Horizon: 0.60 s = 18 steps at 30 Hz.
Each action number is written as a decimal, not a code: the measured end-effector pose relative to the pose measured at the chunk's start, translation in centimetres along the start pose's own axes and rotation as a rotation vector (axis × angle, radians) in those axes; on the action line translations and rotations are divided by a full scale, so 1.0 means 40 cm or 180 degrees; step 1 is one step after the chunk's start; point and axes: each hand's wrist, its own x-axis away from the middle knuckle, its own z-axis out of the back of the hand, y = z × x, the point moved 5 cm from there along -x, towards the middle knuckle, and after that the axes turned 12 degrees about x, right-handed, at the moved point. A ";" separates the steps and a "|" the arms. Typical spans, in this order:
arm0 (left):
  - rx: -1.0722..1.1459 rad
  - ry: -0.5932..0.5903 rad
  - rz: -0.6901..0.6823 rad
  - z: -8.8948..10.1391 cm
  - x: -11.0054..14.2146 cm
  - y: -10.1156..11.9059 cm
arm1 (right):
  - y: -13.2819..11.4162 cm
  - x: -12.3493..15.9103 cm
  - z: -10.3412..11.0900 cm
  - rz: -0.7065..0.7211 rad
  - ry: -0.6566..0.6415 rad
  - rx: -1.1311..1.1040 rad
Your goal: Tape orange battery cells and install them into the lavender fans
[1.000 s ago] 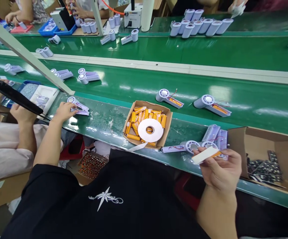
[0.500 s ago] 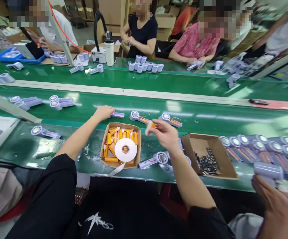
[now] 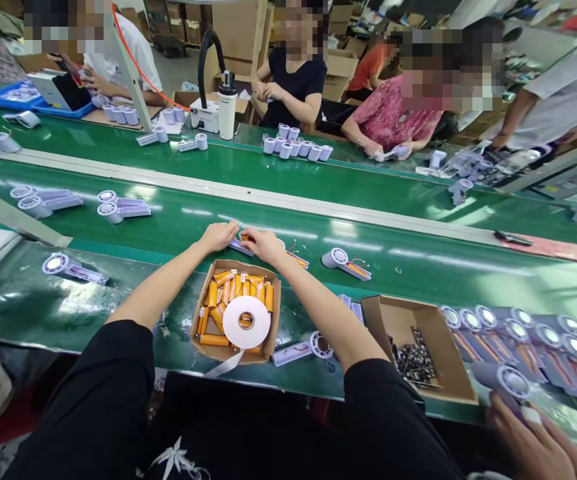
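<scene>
A: Far left?
B: One lilac fan (image 3: 56, 264) lying on the near table (image 3: 23, 303); beyond it, more lilac fans (image 3: 111, 213) on the green belt (image 3: 183, 230).
A: Left hand?
B: Left hand (image 3: 220, 236) is out over the belt at the upper end of a lilac case (image 3: 241, 248). Fingertips bent and partly hidden; can't tell if they're closed on it.
A: Under that?
B: Carton of orange cells (image 3: 212, 293) on the near table, white tape roll (image 3: 232, 323) on top, loose tape end hanging over the front rim.
A: Right hand?
B: Right hand (image 3: 264, 246), just beside the left, thumb and fingers together on an orange cell (image 3: 244, 237), right by the lilac case.
A: Further right?
B: Wired fan (image 3: 339, 257) on the belt, orange cell in its handle. Another fan (image 3: 320, 345) on the near table, by the right forearm.
A: Last bit?
B: Open carton (image 3: 448, 350) with small dark metal parts (image 3: 414, 362), then rows of fans (image 3: 518, 330) and a co-worker's hands (image 3: 528, 437) at a grey-lilac fan (image 3: 506, 380).
</scene>
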 end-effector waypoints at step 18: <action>0.0163 0.0135 -0.0196 0.066 0.025 0.102 | -0.037 0.074 0.105 0.0227 -0.0591 0.0517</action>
